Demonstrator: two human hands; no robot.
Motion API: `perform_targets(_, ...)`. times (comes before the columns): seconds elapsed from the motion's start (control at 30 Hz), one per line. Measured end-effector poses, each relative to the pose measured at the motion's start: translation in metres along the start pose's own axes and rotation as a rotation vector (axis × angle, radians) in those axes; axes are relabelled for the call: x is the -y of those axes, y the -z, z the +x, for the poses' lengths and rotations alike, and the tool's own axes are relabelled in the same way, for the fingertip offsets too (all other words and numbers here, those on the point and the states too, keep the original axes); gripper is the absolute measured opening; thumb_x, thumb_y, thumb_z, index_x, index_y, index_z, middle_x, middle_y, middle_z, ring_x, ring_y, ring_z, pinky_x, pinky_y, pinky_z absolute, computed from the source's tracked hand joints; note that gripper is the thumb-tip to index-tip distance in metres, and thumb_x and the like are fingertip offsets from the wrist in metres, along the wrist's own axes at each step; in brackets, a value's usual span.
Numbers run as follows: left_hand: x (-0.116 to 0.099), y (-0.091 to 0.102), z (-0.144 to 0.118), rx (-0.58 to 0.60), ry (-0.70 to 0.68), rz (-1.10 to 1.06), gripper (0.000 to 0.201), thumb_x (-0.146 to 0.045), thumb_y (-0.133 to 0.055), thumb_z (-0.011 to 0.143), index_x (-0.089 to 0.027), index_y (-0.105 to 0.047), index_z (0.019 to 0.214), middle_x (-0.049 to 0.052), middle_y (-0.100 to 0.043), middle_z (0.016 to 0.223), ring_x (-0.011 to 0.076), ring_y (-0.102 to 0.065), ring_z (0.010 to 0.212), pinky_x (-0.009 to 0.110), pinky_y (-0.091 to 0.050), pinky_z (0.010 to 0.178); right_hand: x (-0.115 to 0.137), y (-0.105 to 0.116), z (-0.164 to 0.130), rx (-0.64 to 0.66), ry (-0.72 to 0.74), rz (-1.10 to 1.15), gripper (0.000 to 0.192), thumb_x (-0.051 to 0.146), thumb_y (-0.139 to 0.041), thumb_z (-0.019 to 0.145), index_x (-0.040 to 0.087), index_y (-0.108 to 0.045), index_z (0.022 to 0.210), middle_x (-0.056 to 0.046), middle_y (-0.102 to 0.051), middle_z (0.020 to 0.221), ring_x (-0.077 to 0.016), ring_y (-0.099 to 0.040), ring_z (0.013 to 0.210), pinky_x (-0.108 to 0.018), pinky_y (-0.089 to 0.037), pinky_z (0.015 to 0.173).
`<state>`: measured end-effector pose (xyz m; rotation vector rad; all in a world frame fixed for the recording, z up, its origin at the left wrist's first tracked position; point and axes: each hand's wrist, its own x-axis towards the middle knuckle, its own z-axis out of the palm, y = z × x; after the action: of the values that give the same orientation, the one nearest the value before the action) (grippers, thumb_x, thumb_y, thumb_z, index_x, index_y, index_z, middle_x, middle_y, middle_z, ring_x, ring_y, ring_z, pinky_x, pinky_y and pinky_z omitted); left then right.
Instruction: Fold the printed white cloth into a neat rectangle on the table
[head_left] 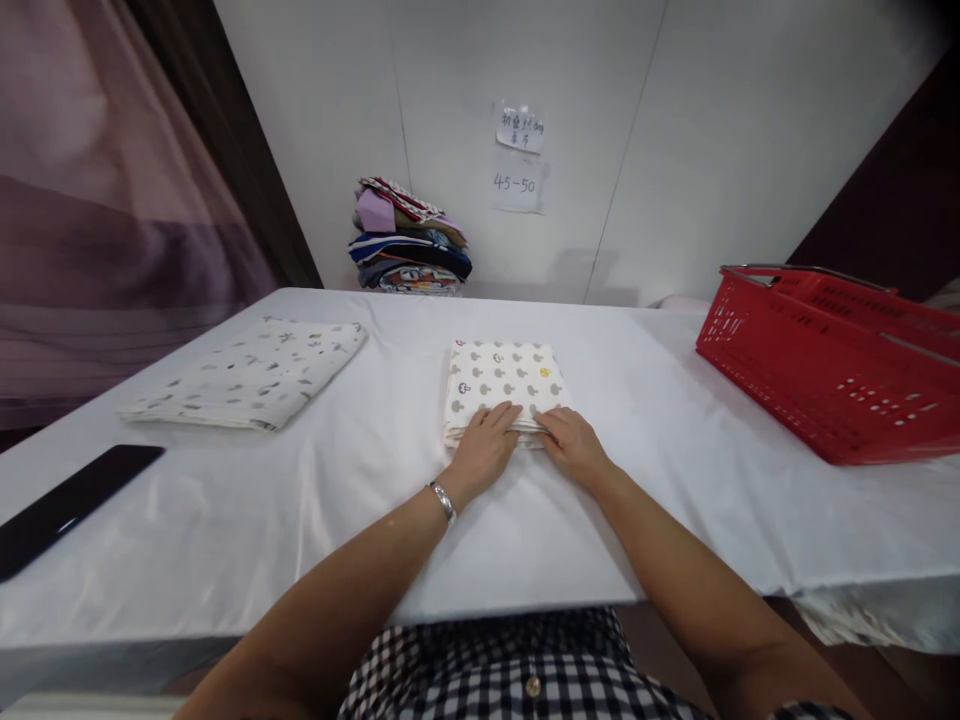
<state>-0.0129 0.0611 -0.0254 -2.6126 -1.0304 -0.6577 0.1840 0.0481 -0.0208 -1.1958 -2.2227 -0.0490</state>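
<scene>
A white cloth [504, 375] with grey, purple and yellow mushroom-like prints lies folded into a thick square at the middle of the table. My left hand [487, 445] is at its near edge, fingers over the top layers and thumb low by the fold. From the right, my right hand [574, 440] pinches the same near edge, close beside the left. The layers show between the two hands. Parts of both thumbs and the cloth's underside are hidden.
Another folded white cloth [255, 370] with dark specks lies at the left, behind a black phone-like slab [71, 505]. A red plastic basket [832, 360] stands at the right. Behind the white-covered table [360, 510] is a stack of folded fabrics [411, 240] by the wall.
</scene>
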Motion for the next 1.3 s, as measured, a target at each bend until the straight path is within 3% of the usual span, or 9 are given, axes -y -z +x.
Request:
perform_targets(0.3, -0.001, 0.006, 0.004, 0.002, -0.038, -0.037, 0.028, -0.010, -0.037, 0.090, -0.017, -0.063, 0.093, 0.008, -0.056, 0.123, 0.0217, -0.043, 0.121, 0.042, -0.038, 0.096, -0.002, -0.004, -0.002, -0.005, 0.012, -0.030, 0.024, 0.021, -0.045, 0.088, 0.019, -0.057, 0.110, -0.008, -0.062, 0.097, -0.0215, -0.052, 0.087, -0.036, -0.043, 0.076)
perform_targets(0.53, 0.001, 0.002, 0.000, -0.005, 0.028, -0.084, 0.024, -0.004, -0.040, 0.085, -0.016, -0.060, 0.091, 0.008, -0.057, 0.119, 0.0204, -0.052, 0.108, 0.039, -0.042, 0.090, 0.010, 0.002, 0.000, 0.102, 0.007, -0.068, 0.025, 0.022, -0.052, 0.083, 0.018, -0.056, 0.108, -0.009, -0.060, 0.098, -0.0232, -0.051, 0.089, -0.036, -0.040, 0.077)
perform_targets(0.77, -0.002, 0.007, 0.002, -0.046, 0.042, -0.139, 0.018, -0.009, -0.042, 0.087, -0.016, -0.059, 0.090, 0.007, -0.058, 0.115, 0.0198, -0.052, 0.105, 0.036, -0.042, 0.088, 0.008, -0.003, 0.001, 0.058, -0.012, -0.130, 0.024, 0.022, -0.048, 0.086, 0.016, -0.056, 0.108, -0.010, -0.060, 0.098, -0.0242, -0.050, 0.088, -0.037, -0.040, 0.075)
perform_targets(0.9, -0.003, 0.008, 0.001, -0.015, 0.015, -0.144, 0.017, -0.010, -0.042, 0.088, -0.017, -0.058, 0.089, 0.007, -0.057, 0.114, 0.0189, -0.052, 0.103, 0.035, -0.040, 0.088, 0.004, -0.002, -0.001, 0.032, 0.025, -0.110, 0.026, 0.017, -0.044, 0.087, 0.015, -0.056, 0.110, -0.011, -0.060, 0.099, -0.0230, -0.050, 0.089, -0.036, -0.041, 0.076)
perform_targets(1.07, -0.005, 0.006, 0.000, 0.039, -0.018, -0.161, 0.018, -0.008, -0.041, 0.087, -0.016, -0.054, 0.097, 0.006, -0.059, 0.106, 0.0180, -0.053, 0.101, 0.034, -0.039, 0.085, 0.004, 0.001, -0.002, 0.127, -0.003, -0.131, 0.025, 0.017, -0.045, 0.087, 0.015, -0.057, 0.108, -0.009, -0.060, 0.095, -0.0219, -0.051, 0.087, -0.034, -0.040, 0.076)
perform_targets(1.3, -0.005, 0.010, -0.001, 0.077, 0.065, -0.095, 0.033, 0.000, -0.038, 0.082, -0.015, -0.046, 0.110, 0.007, -0.059, 0.104, 0.0181, -0.053, 0.097, 0.033, -0.038, 0.083, 0.003, -0.001, -0.003, 0.124, 0.028, -0.176, 0.027, 0.018, -0.043, 0.087, 0.014, -0.057, 0.110, -0.010, -0.060, 0.097, -0.0227, -0.051, 0.088, -0.035, -0.040, 0.077)
